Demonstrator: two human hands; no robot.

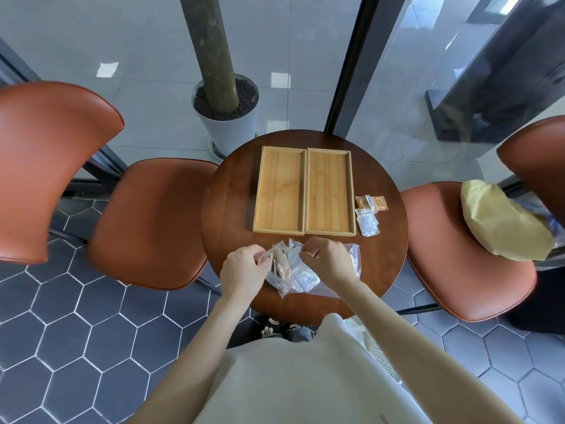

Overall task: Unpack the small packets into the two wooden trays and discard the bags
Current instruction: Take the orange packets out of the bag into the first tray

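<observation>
My left hand (244,267) and right hand (328,258) each pinch the mouth of a clear plastic bag of small packets (289,270), pulling it open on the round dark wooden bench (232,209). Two empty bamboo trays (279,191) wait just beyond.

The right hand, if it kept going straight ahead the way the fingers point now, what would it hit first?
The right hand points up and to the left, its fingers pinching the clear plastic bag. Past the bag's edge, the near rim of the right wooden tray looks like the first thing in line, though depth is unclear.
</observation>
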